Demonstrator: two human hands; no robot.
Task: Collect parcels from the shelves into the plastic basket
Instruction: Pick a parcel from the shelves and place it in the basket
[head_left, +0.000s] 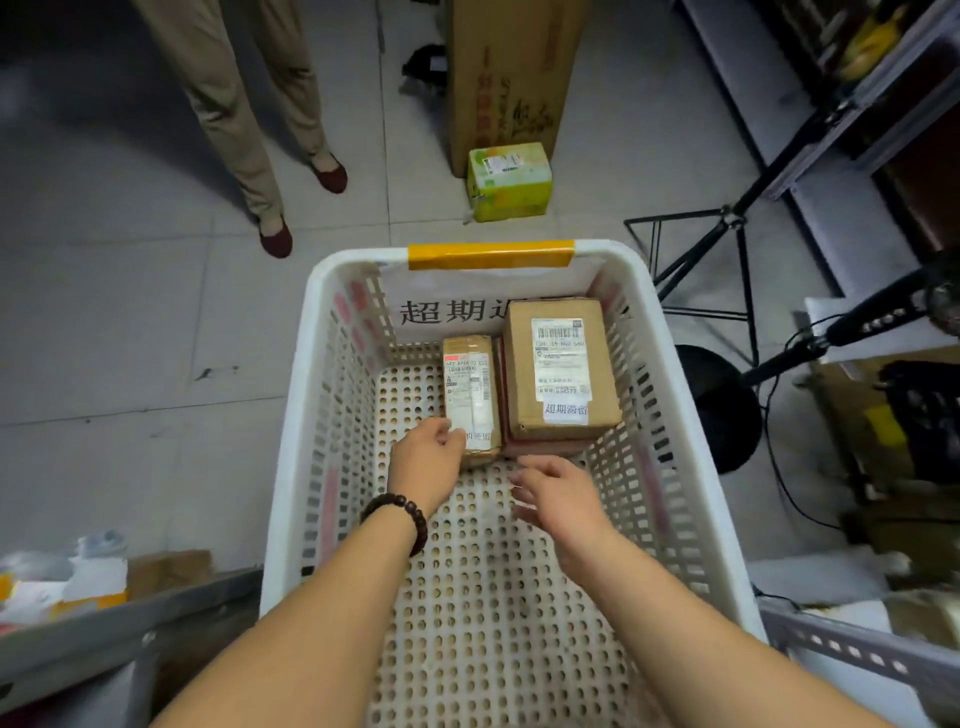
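Note:
A white perforated plastic basket (311, 415) stands on the floor below me, with yellow tape on its far rim. Inside at the far end lie a narrow brown parcel (470, 384) and, to its right, a larger brown carton (561, 364) stacked on a flatter parcel. My left hand (426, 460), with a bead bracelet at the wrist, touches the near left corner of the narrow parcel, fingers curled against it. My right hand (558, 493) hovers just in front of the stacked cartons, fingers spread, holding nothing.
A person in beige trousers and dark red shoes (275, 236) stands on the tiled floor at the far left. A yellow-green box (509, 182) leans against a tall carton (509, 78). A black tripod (727, 260) and shelving (857, 130) stand right; shelf edges (104, 639) flank the basket.

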